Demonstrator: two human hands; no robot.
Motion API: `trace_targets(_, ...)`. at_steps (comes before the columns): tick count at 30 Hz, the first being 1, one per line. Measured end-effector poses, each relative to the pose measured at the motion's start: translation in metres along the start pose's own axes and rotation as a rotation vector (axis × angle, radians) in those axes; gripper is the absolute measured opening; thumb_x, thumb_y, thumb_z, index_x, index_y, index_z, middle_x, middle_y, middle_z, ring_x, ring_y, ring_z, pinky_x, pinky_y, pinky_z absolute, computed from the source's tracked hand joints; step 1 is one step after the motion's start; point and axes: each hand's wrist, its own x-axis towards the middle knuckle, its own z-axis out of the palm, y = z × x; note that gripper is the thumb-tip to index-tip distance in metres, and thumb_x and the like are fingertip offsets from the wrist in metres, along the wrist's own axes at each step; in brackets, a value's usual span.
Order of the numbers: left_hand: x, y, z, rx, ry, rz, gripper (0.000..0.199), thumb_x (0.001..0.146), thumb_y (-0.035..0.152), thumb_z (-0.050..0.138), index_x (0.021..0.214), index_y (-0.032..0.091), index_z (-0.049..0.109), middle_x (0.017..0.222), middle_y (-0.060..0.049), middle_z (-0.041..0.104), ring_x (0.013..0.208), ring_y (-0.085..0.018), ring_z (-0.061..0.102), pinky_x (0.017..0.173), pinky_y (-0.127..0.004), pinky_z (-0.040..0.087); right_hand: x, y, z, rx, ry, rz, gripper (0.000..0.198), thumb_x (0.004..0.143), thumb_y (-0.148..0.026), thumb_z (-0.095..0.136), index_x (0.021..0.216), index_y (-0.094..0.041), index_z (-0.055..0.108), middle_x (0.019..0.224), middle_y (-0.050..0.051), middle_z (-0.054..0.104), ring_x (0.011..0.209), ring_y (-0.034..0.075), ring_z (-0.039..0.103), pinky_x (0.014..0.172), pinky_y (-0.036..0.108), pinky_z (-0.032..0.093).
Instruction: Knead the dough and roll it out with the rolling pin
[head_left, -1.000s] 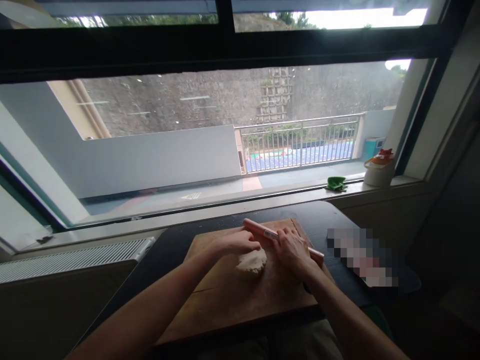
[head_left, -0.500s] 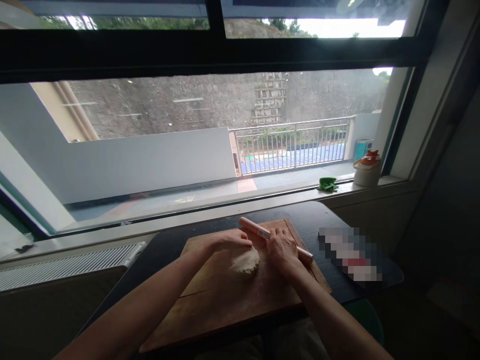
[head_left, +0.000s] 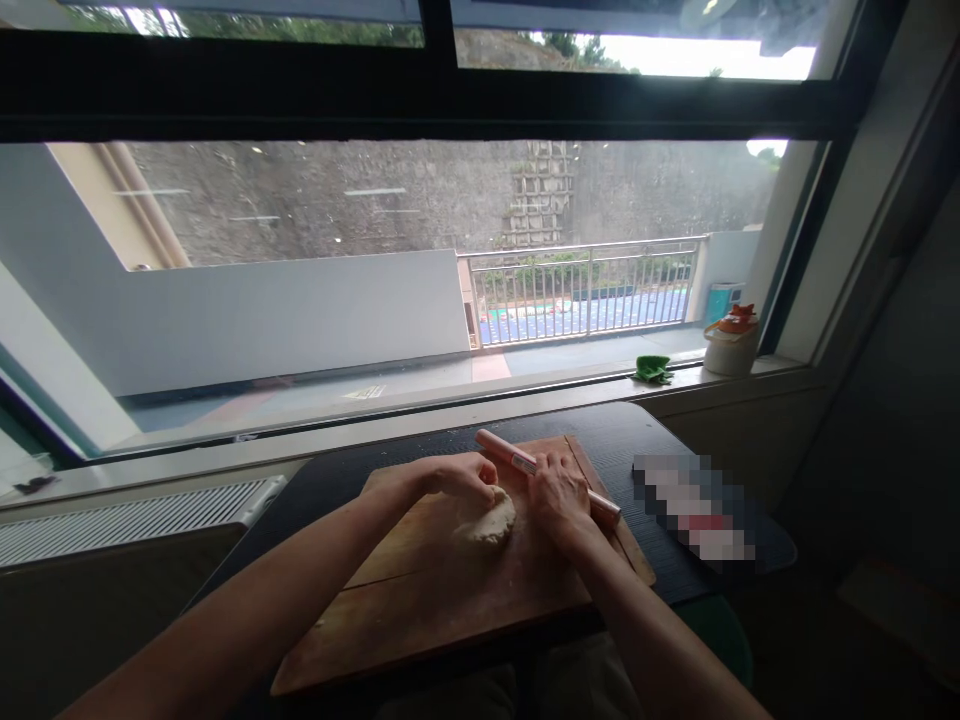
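A flattened piece of pale dough [head_left: 493, 522] lies on a wooden board [head_left: 420, 598]. My left hand [head_left: 472, 478] is closed at the dough's far edge, its fingers curled and pinching the rim. Beyond the dough to the right, a pinkish rolling pin [head_left: 505, 450] rests slantwise across the board. My right hand [head_left: 559, 492] lies over the pin's middle with the fingers bent around it. The pin's two ends stick out on either side of that hand, and its palm side is hidden.
The board sits on a dark table [head_left: 622, 430] against a window sill. On the sill are a green cloth [head_left: 653, 369] and a white jug with an orange lid [head_left: 731, 340]. A blurred-out item [head_left: 697, 510] lies at the table's right. A radiator [head_left: 135, 520] stands left.
The fingers of my left hand have curled in more tightly at the dough's edge. My right hand stays on the rolling pin. The whole view has shifted slightly.
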Motion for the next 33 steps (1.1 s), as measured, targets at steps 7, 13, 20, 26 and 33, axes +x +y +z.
trace_targets(7,-0.012,0.013,0.002,0.026,0.051,0.066,0.015,0.063,0.027,0.06,0.071,0.016,0.054,0.064,0.004,0.045,0.055,-0.007,0.038,0.049,-0.019,0.029,0.002,0.0,0.004,0.005,0.007,0.011,0.028,0.089,-0.024,0.04,0.112,-0.016,0.054,0.104,0.012,0.055,0.097,0.024,0.048,0.078,0.031,0.038)
trace_targets(13,-0.027,0.02,0.01,-0.118,0.144,0.135,0.016,0.064,0.028,0.06,0.071,0.015,0.053,0.063,0.004,0.046,0.056,-0.007,0.041,0.051,-0.019,0.033,0.001,0.0,0.005,0.029,0.04,0.024,0.023,0.089,-0.022,0.04,0.103,-0.016,0.056,0.099,0.011,0.057,0.095,0.022,0.048,0.077,0.03,0.038)
trace_targets(20,-0.069,0.028,-0.003,-0.255,0.316,0.058,0.025,0.059,0.031,0.065,0.076,0.014,0.058,0.067,0.001,0.056,0.061,-0.01,0.052,0.054,-0.02,0.039,-0.002,0.001,0.007,0.009,0.088,0.015,0.024,0.09,-0.024,0.038,0.104,-0.015,0.056,0.1,0.012,0.057,0.097,0.023,0.048,0.081,0.031,0.037)
trace_targets(26,-0.083,0.017,0.002,-0.512,0.773,0.01,0.054,0.063,0.037,0.067,0.109,0.016,0.049,0.081,-0.001,0.061,0.066,-0.014,0.057,0.058,-0.025,0.044,-0.003,0.002,0.005,0.003,0.09,-0.019,0.026,0.09,-0.022,0.035,0.103,-0.015,0.057,0.101,0.012,0.058,0.1,0.023,0.048,0.083,0.031,0.036)
trace_targets(33,-0.06,-0.016,0.087,-0.254,0.726,-0.192,0.031,0.078,0.042,0.05,0.098,0.018,0.056,0.094,-0.005,0.063,0.084,-0.017,0.059,0.071,-0.026,0.047,-0.005,0.004,0.003,0.022,0.062,-0.011,0.032,0.092,-0.03,0.034,0.111,-0.016,0.055,0.106,0.013,0.057,0.097,0.022,0.05,0.081,0.031,0.036)
